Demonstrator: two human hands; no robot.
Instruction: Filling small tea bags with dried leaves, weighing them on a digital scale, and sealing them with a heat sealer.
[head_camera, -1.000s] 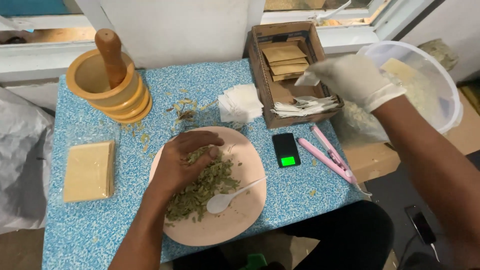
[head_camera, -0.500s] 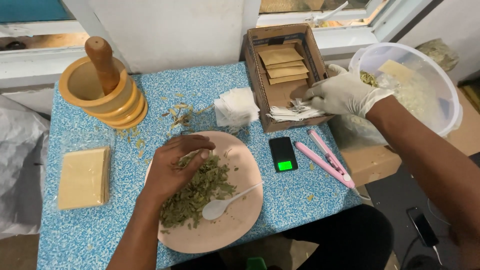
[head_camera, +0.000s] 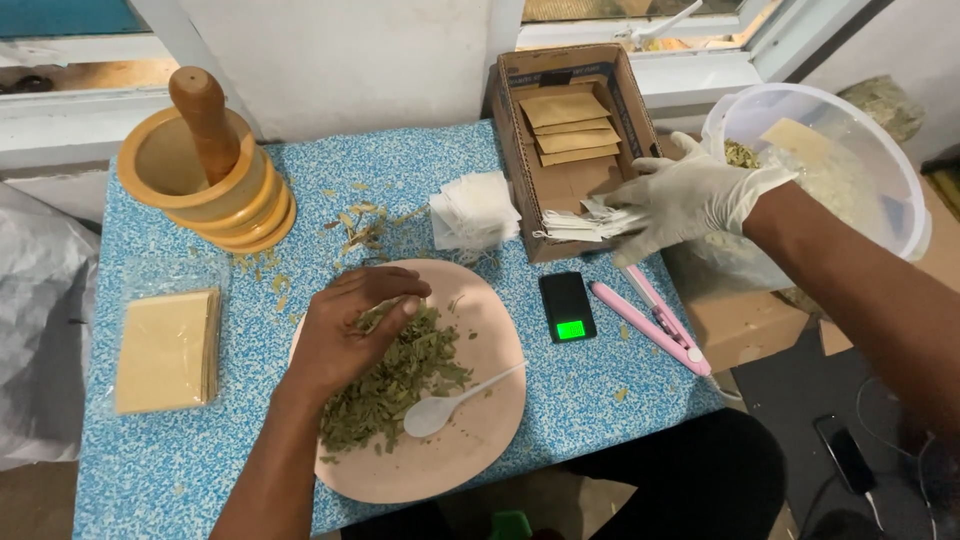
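From the head view, the bare left hand (head_camera: 345, 335) rests curled, its grip pinching dried green leaves (head_camera: 395, 385) on the pink plate (head_camera: 470, 440) (a white spoon (head_camera: 450, 405) lies beside). The gloved right hand (head_camera: 690, 195) grips white sachets (head_camera: 580, 222) at the cardboard box (head_camera: 520, 150), which holds brown packets (head_camera: 565, 125), on the tabletop (head_camera: 180, 460).

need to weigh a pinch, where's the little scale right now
In the head view, the small black scale lies on the blue table, right of the pink plate, just left of the pink sealer.
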